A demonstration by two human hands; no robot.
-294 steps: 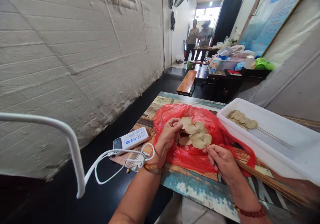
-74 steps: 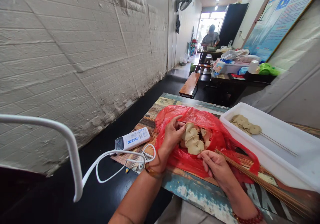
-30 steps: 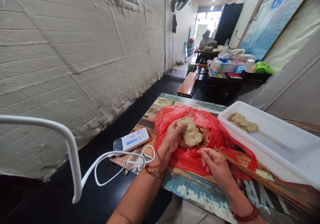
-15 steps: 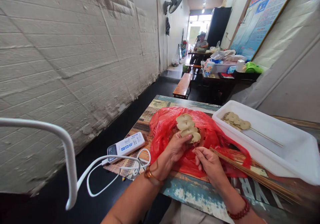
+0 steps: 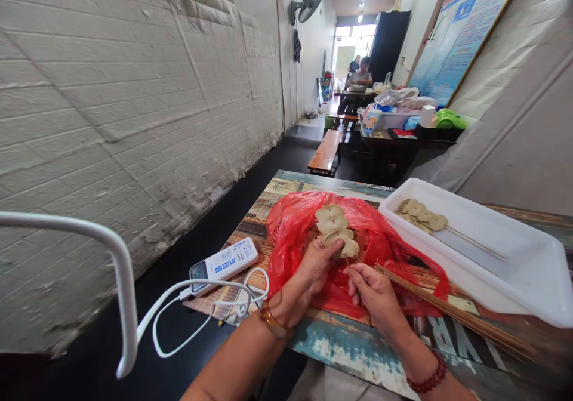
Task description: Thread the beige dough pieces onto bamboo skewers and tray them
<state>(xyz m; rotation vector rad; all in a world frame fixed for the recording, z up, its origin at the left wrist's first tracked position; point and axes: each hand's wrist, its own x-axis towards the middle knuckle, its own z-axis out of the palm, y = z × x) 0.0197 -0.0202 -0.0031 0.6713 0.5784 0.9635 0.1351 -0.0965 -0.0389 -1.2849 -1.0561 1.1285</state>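
Observation:
A row of round beige slices (image 5: 333,228) sits threaded on a thin bamboo skewer (image 5: 348,262) that points away from me above an open red plastic bag (image 5: 290,234). My left hand (image 5: 316,262) pinches the nearest slice with thumb and fingers. My right hand (image 5: 373,290) is closed on the skewer's near end, just below the slices. Both hands hover over the bag on the painted wooden table (image 5: 353,344).
A white plastic tray (image 5: 514,264) at the right holds one finished skewer (image 5: 423,216). A bundle of bare bamboo skewers (image 5: 465,317) lies along its near side. A white power bank (image 5: 221,264) with cable lies left. Brick wall on the left; a person sits far back.
The skewer of slices has been lifted and turned upright, away from me, out of the bag. My left hand slid down to the nearest slice. The view shifted slightly.

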